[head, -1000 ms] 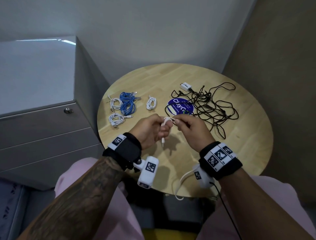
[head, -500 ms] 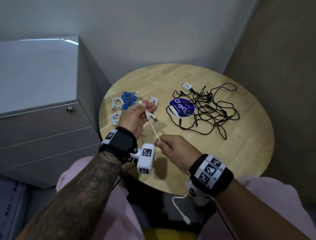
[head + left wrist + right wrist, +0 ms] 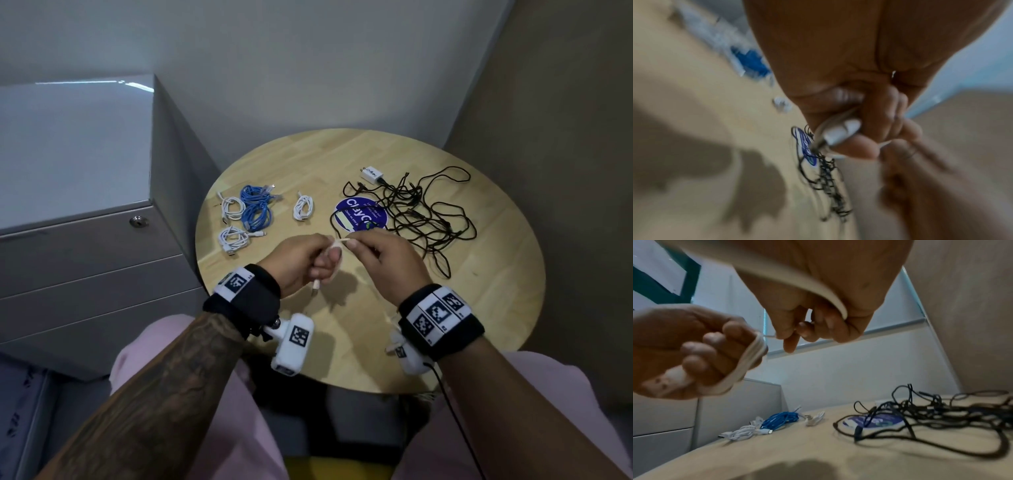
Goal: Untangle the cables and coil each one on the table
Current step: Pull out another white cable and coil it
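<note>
Above the near part of the round wooden table, my left hand holds a white cable wound in loops round its curled fingers, its USB plug sticking out below. My right hand pinches the cable's free run beside the left hand; the rest of it trails past the right palm. A tangle of black cables lies spread on the table's right half.
Coiled white cables and blue cables lie at the table's left, one more white coil further right. A blue round sticker and a white charger sit by the black tangle. A grey drawer cabinet stands left.
Half a second ago the hands were apart, the right pulling cable toward me. They have come together again, with another turn of cable on the left fingers.
</note>
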`<action>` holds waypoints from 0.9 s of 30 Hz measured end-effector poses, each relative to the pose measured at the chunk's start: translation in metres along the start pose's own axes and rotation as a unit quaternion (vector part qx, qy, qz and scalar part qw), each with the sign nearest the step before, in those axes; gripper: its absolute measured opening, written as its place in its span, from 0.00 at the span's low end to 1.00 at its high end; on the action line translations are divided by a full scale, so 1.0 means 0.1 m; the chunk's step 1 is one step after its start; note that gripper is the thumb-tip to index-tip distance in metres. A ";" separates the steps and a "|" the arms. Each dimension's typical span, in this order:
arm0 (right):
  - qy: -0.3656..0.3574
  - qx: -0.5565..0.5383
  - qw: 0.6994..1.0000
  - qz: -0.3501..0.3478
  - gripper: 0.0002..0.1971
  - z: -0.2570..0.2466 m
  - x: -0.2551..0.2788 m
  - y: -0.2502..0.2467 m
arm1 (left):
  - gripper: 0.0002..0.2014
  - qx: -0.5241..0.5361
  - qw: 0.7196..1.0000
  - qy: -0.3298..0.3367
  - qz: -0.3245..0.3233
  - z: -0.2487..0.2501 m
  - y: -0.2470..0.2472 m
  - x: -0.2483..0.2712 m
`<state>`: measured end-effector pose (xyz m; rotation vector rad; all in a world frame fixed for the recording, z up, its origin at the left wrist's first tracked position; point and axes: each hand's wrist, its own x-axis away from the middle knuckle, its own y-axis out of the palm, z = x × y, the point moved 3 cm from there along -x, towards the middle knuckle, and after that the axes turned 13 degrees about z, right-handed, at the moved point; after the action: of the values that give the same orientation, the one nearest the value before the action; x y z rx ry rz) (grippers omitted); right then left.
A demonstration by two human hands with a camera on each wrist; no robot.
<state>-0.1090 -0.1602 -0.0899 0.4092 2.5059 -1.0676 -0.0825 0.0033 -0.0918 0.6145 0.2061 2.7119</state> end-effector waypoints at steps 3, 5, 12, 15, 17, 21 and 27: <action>0.021 -0.033 0.999 -0.037 0.13 0.01 0.03 0.19 | 0.16 0.194 0.980 -0.040 -0.009 0.03 -0.07 0.01; 0.038 -0.040 0.995 -0.079 0.11 0.02 0.10 0.30 | 0.13 0.285 0.958 -0.025 -0.006 0.07 -0.15 -0.01; 0.041 -0.015 0.977 -0.208 0.13 -0.16 0.30 0.42 | 0.12 0.297 0.936 0.107 0.155 0.11 -0.48 -0.15; -0.007 0.010 0.977 -0.212 0.16 -0.27 0.33 0.34 | 0.10 0.233 0.930 0.172 0.225 0.10 -0.53 -0.20; -0.042 0.027 0.980 -0.190 0.17 -0.32 0.31 0.23 | 0.09 0.128 0.926 0.228 0.272 0.13 -0.56 -0.20; -0.082 -0.008 0.989 -0.121 0.12 -0.38 0.20 -0.04 | 0.09 -0.103 0.924 0.276 0.245 0.06 -0.40 -0.16; -0.072 0.006 0.997 0.032 0.09 -0.10 -0.05 -0.27 | 0.17 -0.174 0.967 0.181 0.040 -0.10 0.01 -0.03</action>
<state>-0.1176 -0.1717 -0.0647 0.3973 2.3453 -1.0492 -0.0851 0.0009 -0.1019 0.0249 -0.2085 2.8203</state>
